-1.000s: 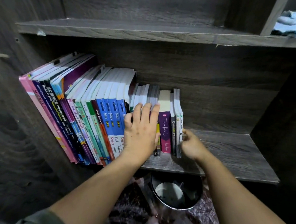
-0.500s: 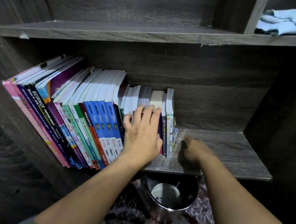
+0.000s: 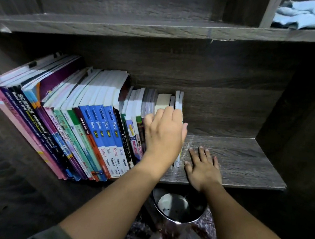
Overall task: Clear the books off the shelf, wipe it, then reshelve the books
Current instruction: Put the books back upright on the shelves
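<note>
A row of books [image 3: 89, 125] stands on the left half of the dark wooden shelf [image 3: 243, 162], leaning left against the side wall. My left hand [image 3: 164, 136] lies against the spines of the rightmost books, fingers straight and together, covering the last few thin volumes [image 3: 179, 102]. My right hand [image 3: 203, 165] rests flat on the bare shelf board just right of the row, fingers spread, holding nothing. A light blue cloth [image 3: 307, 14] lies crumpled on the shelf above, at the top right.
A shiny metal bin [image 3: 179, 206] stands on the floor under the shelf's front edge, between my forearms. The right half of the shelf board is bare up to the right side wall [image 3: 290, 128]. The upper shelf board [image 3: 159, 29] overhangs the books.
My right hand has left the last book's side and now lies flat on the board. My left hand has slid right along the spines. The camera has moved closer.
</note>
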Available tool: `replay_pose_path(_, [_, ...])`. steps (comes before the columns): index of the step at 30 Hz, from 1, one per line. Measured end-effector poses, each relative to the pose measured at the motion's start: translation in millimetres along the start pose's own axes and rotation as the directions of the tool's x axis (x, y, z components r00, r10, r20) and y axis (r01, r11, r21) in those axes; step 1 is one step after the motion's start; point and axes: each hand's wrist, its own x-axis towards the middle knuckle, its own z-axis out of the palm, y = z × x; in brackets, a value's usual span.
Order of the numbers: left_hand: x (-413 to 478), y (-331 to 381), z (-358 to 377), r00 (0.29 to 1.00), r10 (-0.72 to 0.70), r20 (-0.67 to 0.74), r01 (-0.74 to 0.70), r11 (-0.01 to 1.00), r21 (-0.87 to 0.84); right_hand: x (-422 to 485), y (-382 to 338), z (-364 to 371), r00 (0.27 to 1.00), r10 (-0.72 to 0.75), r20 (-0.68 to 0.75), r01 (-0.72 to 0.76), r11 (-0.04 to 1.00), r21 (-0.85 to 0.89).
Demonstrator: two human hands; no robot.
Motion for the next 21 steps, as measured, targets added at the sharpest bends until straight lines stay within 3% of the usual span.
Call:
replay_pose_path(3, [2,22,-3,0.992,-0.110,0.053,0.114,0.991,-0.072,0,0,-3,1.000,-0.003,0.015,0.002,1.000,0.017])
replay_pose_path(6, [8,38,-10,0.955,-0.240,0.176,0.235,0.971,0.047,0,0,-5,1.000,-0.004,0.030,0.004,1.000,-0.010])
replay_pose_path(10, [29,39,-2,0.884,-0.311,0.349,0.299,0.950,0.087,1,-1,-4,0.999,0.003,0.044,-0.003,1.000,0.006])
replay_pose_path(21, [17,44,-6,0.930,-0.302,0.211,0.301,0.953,0.037,2,-1,-4,0.999,0.008,0.049,-0.008,1.000,0.000])
